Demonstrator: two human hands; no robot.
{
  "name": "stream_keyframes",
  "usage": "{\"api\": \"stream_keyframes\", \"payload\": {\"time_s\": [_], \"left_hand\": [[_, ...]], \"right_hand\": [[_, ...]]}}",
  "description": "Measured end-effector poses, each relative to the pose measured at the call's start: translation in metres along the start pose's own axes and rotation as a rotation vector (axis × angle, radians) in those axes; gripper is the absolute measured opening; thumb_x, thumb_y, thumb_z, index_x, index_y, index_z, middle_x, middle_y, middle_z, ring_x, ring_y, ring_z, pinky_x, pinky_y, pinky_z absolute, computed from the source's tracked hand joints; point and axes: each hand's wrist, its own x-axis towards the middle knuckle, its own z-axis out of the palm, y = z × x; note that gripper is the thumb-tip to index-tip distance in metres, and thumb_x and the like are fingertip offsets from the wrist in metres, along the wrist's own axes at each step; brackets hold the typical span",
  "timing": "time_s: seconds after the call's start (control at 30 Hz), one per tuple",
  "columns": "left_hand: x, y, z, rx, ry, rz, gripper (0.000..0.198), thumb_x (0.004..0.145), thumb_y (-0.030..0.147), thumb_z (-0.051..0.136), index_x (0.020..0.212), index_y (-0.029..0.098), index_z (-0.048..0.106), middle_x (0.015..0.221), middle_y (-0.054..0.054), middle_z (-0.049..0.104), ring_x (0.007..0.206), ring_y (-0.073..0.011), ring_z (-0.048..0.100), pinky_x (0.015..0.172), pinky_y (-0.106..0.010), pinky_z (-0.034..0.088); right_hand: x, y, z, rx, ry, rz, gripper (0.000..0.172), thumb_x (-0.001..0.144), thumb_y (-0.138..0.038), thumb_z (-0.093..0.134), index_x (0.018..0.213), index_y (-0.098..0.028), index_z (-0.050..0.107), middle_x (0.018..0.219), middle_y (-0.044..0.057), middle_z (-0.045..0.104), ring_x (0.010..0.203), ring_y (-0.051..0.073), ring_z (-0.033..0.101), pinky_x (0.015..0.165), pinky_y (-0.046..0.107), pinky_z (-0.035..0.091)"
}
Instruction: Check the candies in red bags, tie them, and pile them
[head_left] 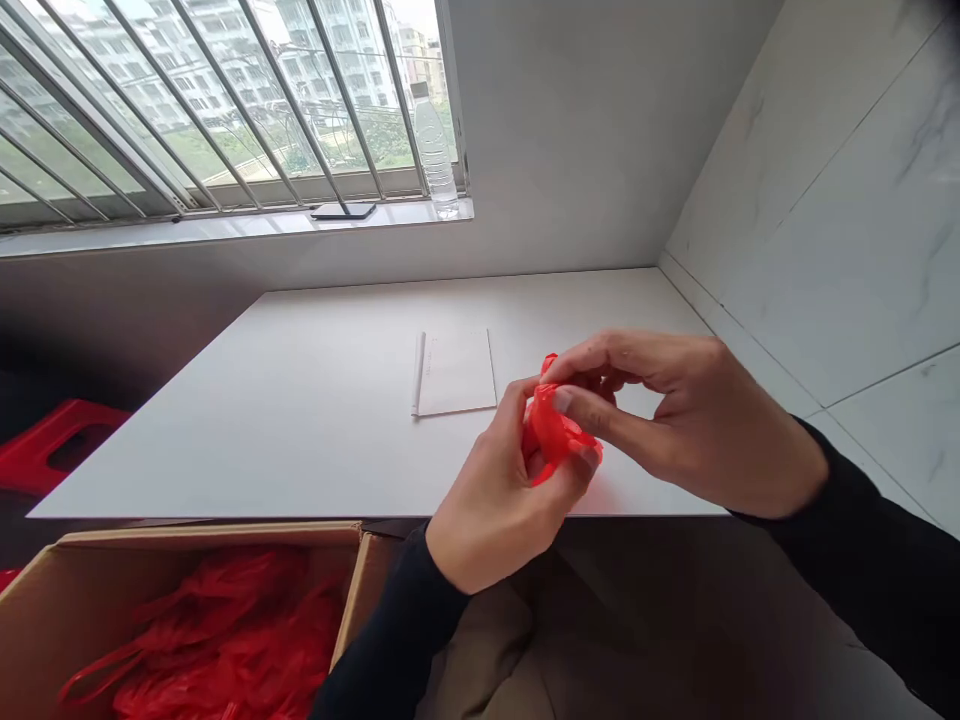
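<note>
My left hand point(499, 500) and my right hand point(675, 420) meet above the front edge of the white table point(315, 420). Both are closed on a small crumpled red plastic bag point(551, 430). The left hand's fingers wrap round it from below. Thumb and fingers of the right hand pinch it from above. Most of the bag is hidden inside the hands. Both arms wear black sleeves.
A cardboard box point(352, 590) with several red plastic bags point(225, 640) stands at the lower left. A sheet of paper point(459, 372) and a white pen point(417, 375) lie mid-table. A water bottle point(435, 150) and a phone point(343, 211) sit on the window sill. A red stool point(45, 450) is at the left.
</note>
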Motion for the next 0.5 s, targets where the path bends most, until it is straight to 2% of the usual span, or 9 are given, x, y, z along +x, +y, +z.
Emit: {"api": "stream_keyframes", "payload": {"time_s": [0.03,0.1,0.17,0.2,0.27,0.37,0.43,0.5], "left_hand": [[0.0,0.001,0.001,0.026,-0.019,0.002,0.023,0.097,0.024,0.061,0.119,0.022,0.057,0.101,-0.003,0.065,0.093,-0.0165,0.06,0.083,-0.03,0.051],[0.001,0.003,0.002,0.073,-0.034,-0.021,0.01,0.099,0.028,0.056,0.096,0.02,0.061,0.085,-0.001,0.061,0.079,-0.0145,0.057,0.069,-0.027,0.048],[0.001,0.003,0.001,0.04,-0.052,-0.054,0.033,0.102,0.034,0.05,0.074,0.018,0.053,0.069,0.002,0.05,0.063,-0.0108,0.047,0.057,-0.024,0.041],[0.0,0.003,0.0,-0.009,-0.057,-0.068,0.038,0.103,0.037,0.049,0.069,0.018,0.048,0.064,0.003,0.045,0.058,-0.0093,0.042,0.055,-0.024,0.038],[-0.001,0.001,-0.004,-0.115,-0.059,-0.096,0.041,0.103,0.04,0.05,0.068,0.019,0.045,0.06,0.005,0.041,0.054,-0.008,0.037,0.054,-0.024,0.036],[0.0,-0.008,-0.012,-0.212,-0.018,-0.179,0.037,0.104,0.047,0.046,0.082,0.02,0.057,0.056,0.005,0.047,0.052,-0.0092,0.042,0.057,-0.025,0.039],[0.002,-0.015,-0.017,-0.277,0.054,-0.2,0.035,0.103,0.05,0.045,0.096,0.021,0.062,0.06,0.003,0.055,0.054,-0.0111,0.05,0.061,-0.026,0.042],[0.005,-0.018,-0.021,-0.313,0.12,-0.188,0.031,0.101,0.048,0.051,0.099,0.02,0.064,0.07,0.0,0.062,0.061,-0.0126,0.057,0.064,-0.027,0.046]], "right_hand": [[0.0,-0.003,0.001,0.03,0.006,-0.012,0.007,0.095,-0.024,0.067,0.096,-0.021,0.073,0.086,0.0,0.074,0.074,0.014,0.068,0.067,0.027,0.055],[0.001,-0.007,0.003,0.042,0.026,-0.06,0.008,0.096,-0.024,0.066,0.1,-0.021,0.072,0.096,0.001,0.075,0.087,0.016,0.07,0.077,0.028,0.056],[0.003,-0.002,0.002,0.01,0.06,-0.087,0.018,0.098,-0.024,0.063,0.114,-0.022,0.07,0.115,0.003,0.073,0.107,0.019,0.068,0.09,0.031,0.055],[0.004,0.003,0.001,0.007,0.053,-0.075,0.024,0.098,-0.024,0.062,0.121,-0.022,0.068,0.122,0.004,0.071,0.113,0.02,0.066,0.094,0.033,0.054],[0.006,0.016,0.0,0.057,-0.023,0.006,0.024,0.099,-0.028,0.061,0.122,-0.022,0.067,0.117,0.004,0.072,0.108,0.02,0.067,0.091,0.033,0.055],[0.004,0.03,0.0,0.184,-0.042,0.136,0.014,0.099,-0.033,0.062,0.103,-0.022,0.071,0.094,0.001,0.073,0.088,0.018,0.069,0.081,0.03,0.055],[0.0,0.031,0.0,0.223,-0.003,0.148,0.01,0.097,-0.031,0.064,0.098,-0.023,0.07,0.09,0.0,0.071,0.085,0.016,0.068,0.082,0.03,0.054],[-0.005,0.029,0.002,0.237,-0.051,0.118,0.008,0.096,-0.029,0.065,0.093,-0.023,0.069,0.089,0.0,0.069,0.085,0.016,0.065,0.083,0.03,0.052]]}}
